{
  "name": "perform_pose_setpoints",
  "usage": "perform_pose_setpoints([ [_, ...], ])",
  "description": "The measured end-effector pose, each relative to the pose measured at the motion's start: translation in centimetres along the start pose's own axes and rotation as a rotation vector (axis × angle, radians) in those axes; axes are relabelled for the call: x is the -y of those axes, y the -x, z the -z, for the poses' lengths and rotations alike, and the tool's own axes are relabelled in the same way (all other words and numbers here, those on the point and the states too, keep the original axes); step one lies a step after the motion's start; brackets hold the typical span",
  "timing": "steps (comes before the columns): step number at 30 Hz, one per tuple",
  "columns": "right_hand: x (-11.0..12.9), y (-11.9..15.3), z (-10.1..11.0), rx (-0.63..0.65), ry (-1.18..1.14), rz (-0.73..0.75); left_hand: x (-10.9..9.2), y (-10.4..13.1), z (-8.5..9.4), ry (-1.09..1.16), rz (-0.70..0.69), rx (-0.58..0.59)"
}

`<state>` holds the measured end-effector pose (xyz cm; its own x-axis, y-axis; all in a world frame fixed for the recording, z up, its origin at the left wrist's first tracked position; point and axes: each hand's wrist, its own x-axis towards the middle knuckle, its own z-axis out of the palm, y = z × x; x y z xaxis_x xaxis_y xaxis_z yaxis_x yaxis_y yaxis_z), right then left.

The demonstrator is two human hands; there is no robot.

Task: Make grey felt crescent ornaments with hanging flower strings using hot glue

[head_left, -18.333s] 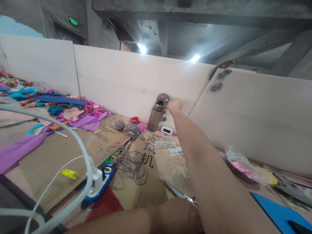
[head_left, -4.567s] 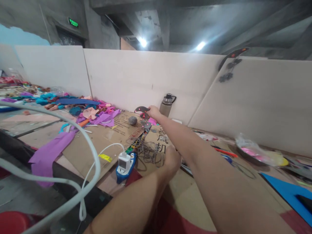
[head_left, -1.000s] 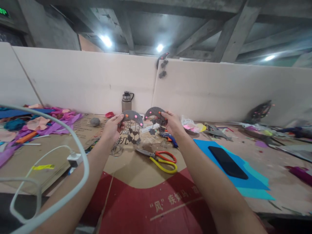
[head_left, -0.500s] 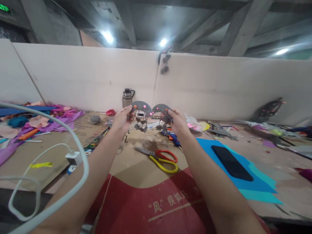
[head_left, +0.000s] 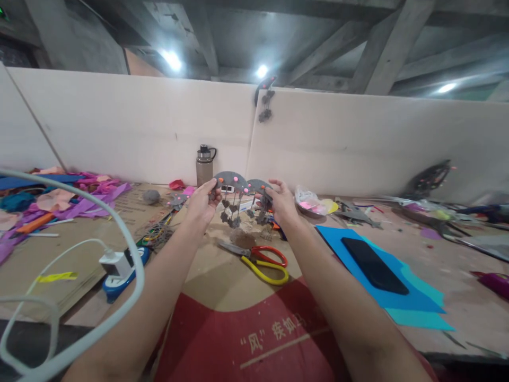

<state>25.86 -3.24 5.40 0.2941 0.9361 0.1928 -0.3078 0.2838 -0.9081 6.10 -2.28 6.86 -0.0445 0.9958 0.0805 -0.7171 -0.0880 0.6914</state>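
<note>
Held up in front of me is a grey felt-like ornament (head_left: 229,179) with two arched halves meeting at the middle, dotted with pink and orange beads. Small dark pieces (head_left: 234,218) dangle below it on thin strands. My left hand (head_left: 204,202) pinches its left end between thumb and fingers. At the opposite end, my right hand (head_left: 281,202) grips the right arch, one finger raised. Beneath the ornament, scissors (head_left: 258,261) with one red and one yellow handle lie on a cardboard sheet (head_left: 207,273), blades pointing left.
A black phone (head_left: 374,265) rests on blue sheets (head_left: 429,302) at right. A bottle (head_left: 204,168) stands by the white partition (head_left: 338,138), where a similar ornament (head_left: 265,101) hangs. Coloured scraps (head_left: 63,199) fill the left. A white cable (head_left: 137,265) loops past my left arm.
The ornament has dropped slightly and its right arch has tilted, showing less of its face. My right hand has shifted its fingers, raising one. The view has turned a little.
</note>
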Motion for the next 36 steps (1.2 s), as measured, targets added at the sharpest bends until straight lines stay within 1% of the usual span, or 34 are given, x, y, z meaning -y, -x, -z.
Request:
perform_pose_setpoints([
  [4, -0.4, 0.2, -0.3, 0.097, 0.064, -0.028, -0.3, 0.2, 0.4, 0.003, 0.011, -0.008],
  [8, -0.5, 0.3, -0.6, 0.166, 0.123, -0.062, -0.5, 0.4, 0.4, 0.006, 0.008, 0.025],
  [14, -0.4, 0.4, -0.7, 0.308, 0.037, -0.031, -0.9, 0.9, 0.1, 0.013, 0.038, 0.149],
  [19, 0.8, 0.3, -0.2, 0.344, -0.061, -0.096, -1.6, 1.0, 0.2, 0.028, 0.087, 0.208],
  [21, 1.4, 0.1, 0.1, 0.356, -0.091, -0.087, -2.0, 0.7, 0.5, 0.029, 0.095, 0.232],
  [24, 1.9, -0.4, 0.8, 0.332, -0.082, 0.0, -2.4, 0.4, 1.0, 0.023, 0.075, 0.268],
  [27, 2.0, -1.1, 1.5, 0.25, 0.04, 0.148, -2.5, 0.2, 1.4, 0.003, 0.049, 0.269],
  [29, 2.1, -1.5, 1.9, 0.205, 0.108, 0.218, -2.5, 0.0, 1.6, -0.024, 0.031, 0.263],
  [31, 2.2, -1.9, 2.2, 0.179, 0.115, 0.246, -2.3, -0.2, 1.8, -0.055, 0.019, 0.263],
  [36, 2.7, -2.1, 2.6, 0.125, 0.028, 0.26, -1.7, -0.4, 2.1, -0.11, 0.002, 0.242],
])
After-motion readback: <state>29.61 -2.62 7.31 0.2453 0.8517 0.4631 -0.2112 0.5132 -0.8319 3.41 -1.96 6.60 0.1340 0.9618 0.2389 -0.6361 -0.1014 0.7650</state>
